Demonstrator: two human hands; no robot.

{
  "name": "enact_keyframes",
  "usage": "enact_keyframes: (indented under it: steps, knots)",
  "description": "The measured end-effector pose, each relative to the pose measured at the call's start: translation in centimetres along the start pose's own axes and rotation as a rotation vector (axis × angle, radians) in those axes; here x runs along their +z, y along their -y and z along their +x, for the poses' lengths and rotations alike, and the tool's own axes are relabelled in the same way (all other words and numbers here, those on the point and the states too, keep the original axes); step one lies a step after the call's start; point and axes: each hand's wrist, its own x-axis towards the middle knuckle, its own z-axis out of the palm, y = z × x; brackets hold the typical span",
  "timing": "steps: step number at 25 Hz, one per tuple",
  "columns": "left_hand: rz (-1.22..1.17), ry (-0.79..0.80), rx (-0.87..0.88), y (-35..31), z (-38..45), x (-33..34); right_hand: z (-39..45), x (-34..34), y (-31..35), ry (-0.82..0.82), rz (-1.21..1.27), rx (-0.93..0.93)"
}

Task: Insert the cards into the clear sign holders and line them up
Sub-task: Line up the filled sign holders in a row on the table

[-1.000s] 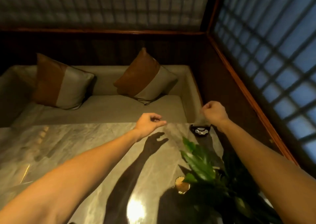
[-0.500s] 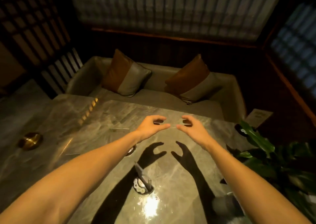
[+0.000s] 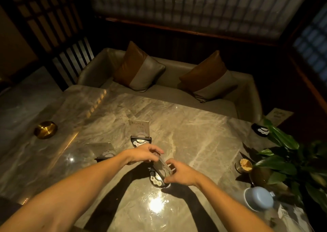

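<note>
Hands gripping clear sign holder at table centre.
Left hand [image 3: 141, 154] and right hand [image 3: 180, 172] pinch the tilted holder [image 3: 161, 167] on the marble table [image 3: 203, 143]; two holders stand beyond.

- Left hand [image 3: 141, 154] and right hand [image 3: 180, 172] both grip a tilted clear sign holder [image 3: 161, 168].
- Beyond the left hand stands another holder [image 3: 139, 131].

A single head-worn wide-angle camera looks forward and steeply down across the marble table [image 3: 194, 134] toward the sofa [image 3: 173, 90] at its far edge. Both forearms enter from the bottom edge, close to the lens. No second view exists for overlap.
</note>
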Motion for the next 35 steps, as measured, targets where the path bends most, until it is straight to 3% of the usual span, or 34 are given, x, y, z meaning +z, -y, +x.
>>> enact_keyframes:
  steps: [4,8,17,25,35]
  knots:
    - [0.085,-0.084,0.056,0.8,0.5,0.7,0.6,0.4,-1.2,-0.172,0.041,-0.03]
    - [0.095,-0.215,0.114,-0.6,2.5,1.1,0.4,-3.4,-1.5,-0.301,0.09,-0.031]
    - [-0.041,-0.263,0.223,-14.0,11.9,3.8,-1.3,-18.6,-4.9,-0.597,0.311,-0.097]
    - [-0.004,-0.394,0.281,-25.2,25.2,9.8,-1.9,-33.8,-12.8,-0.725,0.076,0.001]
    - [-0.072,-0.431,0.226,-30.6,39.3,15.1,-0.3,-44.6,-20.4,-0.686,-0.385,0.122]
